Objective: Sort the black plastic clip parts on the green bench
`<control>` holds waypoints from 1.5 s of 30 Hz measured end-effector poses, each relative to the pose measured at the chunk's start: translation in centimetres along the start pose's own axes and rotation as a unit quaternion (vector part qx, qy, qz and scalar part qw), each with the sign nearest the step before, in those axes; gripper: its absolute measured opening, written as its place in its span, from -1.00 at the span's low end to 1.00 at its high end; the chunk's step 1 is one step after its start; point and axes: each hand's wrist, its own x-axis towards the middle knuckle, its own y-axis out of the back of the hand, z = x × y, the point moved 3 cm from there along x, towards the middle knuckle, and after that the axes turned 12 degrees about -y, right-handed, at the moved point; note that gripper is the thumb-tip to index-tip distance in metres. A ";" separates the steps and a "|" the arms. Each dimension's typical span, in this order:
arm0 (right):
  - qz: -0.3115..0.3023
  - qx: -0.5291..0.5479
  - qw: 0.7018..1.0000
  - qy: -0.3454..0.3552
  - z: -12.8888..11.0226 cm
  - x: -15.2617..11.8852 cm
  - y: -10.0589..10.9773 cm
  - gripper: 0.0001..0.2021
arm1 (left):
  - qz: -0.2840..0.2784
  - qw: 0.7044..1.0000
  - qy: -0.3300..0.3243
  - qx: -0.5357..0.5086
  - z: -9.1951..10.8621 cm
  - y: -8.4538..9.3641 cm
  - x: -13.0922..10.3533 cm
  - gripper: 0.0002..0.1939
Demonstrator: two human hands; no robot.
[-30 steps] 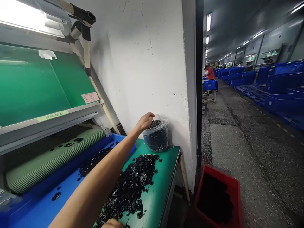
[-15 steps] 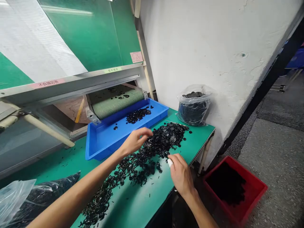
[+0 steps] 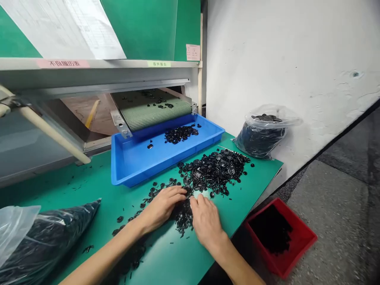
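Small black plastic pieces, some round discs and some thin sticks, lie in a loose pile (image 3: 219, 170) on the green tabletop (image 3: 178, 261). At the pile's near end, my left hand (image 3: 162, 204) rests with its fingers bent and held together, tips down among the pieces. Facing it from the right, my right hand (image 3: 206, 219) has its fingers curled and closed at the same spot. A small heap of thin black bits (image 3: 182, 221) shows between the two hands. What the fingertips pinch, if anything, is hidden. More black pieces trail left under my left forearm.
Behind the pile, a blue tray (image 3: 142, 170) holds more black pieces beneath a green conveyor belt (image 3: 157, 114). Filled clear bags stand at the back right (image 3: 261, 136) and lie at the left (image 3: 50, 237). A red bin (image 3: 299, 253) is on the floor, beyond the table's right edge.
My hands have come close together at the pile's near end; the left has dropped onto the pieces. The trail of pieces is thinner at left. The view has turned and levelled.
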 end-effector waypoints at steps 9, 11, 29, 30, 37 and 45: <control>-0.099 0.214 0.971 0.042 1.8 2.2 2.7 -0.53 | 0.024 0.998 -0.020 -0.062 -0.4 1.9 -3.7 -0.60; -0.093 0.217 0.971 0.039 2.0 3.4 3.0 -0.58 | 0.063 0.995 -0.005 -0.077 -0.6 2.3 -3.9 -0.63; -0.233 0.091 0.964 0.097 -3.1 5.8 2.2 -0.68 | 0.271 0.956 0.089 -0.072 -0.8 2.9 -5.8 -0.69; -0.240 0.125 0.958 0.095 -2.9 5.8 1.9 -0.67 | 0.278 0.953 0.096 -0.074 -0.7 3.0 -5.7 -0.70; -0.193 0.349 0.916 0.042 -1.5 5.5 0.7 -0.74 | 0.297 0.937 0.149 -0.109 0.8 3.2 -5.2 -0.73; -0.259 0.525 0.802 -0.119 -0.6 4.3 0.5 -0.89 | 0.250 0.892 0.258 -0.275 1.6 1.3 -4.5 -0.81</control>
